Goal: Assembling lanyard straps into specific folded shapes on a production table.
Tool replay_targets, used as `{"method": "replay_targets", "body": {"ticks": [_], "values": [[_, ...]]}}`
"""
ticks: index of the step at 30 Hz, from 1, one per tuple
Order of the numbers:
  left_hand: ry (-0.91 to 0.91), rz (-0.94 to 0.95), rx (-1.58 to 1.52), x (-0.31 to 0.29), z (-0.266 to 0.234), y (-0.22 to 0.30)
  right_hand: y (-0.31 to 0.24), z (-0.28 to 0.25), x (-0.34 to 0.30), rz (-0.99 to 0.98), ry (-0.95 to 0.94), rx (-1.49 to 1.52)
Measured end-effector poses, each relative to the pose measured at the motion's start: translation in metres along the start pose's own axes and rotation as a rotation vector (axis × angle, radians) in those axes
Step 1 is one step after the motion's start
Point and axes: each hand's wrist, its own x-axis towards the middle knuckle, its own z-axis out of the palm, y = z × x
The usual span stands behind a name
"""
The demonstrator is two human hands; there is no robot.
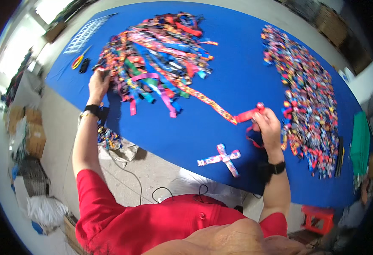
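A large loose heap of colourful fabric straps (pixel 152 55) lies on the blue-covered table. My left hand (pixel 99 86) is at the heap's left edge, its fingers closed round something dark that blur hides. My right hand (pixel 268 127) pinches a red strap (pixel 247 116) above the table, right of the middle. From the red strap's left end a yellow-and-red patterned strap (pixel 207 102) runs back into the heap. A pink-and-blue patterned strap (pixel 224 159), folded into a cross shape, lies near the front edge, left of and nearer than my right hand.
A long pile of small colourful pieces (pixel 310 102) covers the right side of the blue table (pixel 152 127). Scissors (pixel 78 61), a black object (pixel 84 65) and a white rack (pixel 88 34) lie at the far left. A red stool (pixel 318 219) stands below the right edge.
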Motion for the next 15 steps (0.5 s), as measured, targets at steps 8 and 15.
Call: {"method": "replay_targets", "body": {"ticks": [8,15], "values": [[-0.247,0.489,-0.877,-0.094,-0.029,0.256,-0.015,-0.012,-0.006,-0.069,0.046,0.124],[-0.74,0.633,-1.028,-0.168,-0.013,0.379,-0.028,-0.006,-0.012,-0.072,0.004,0.19]]}}
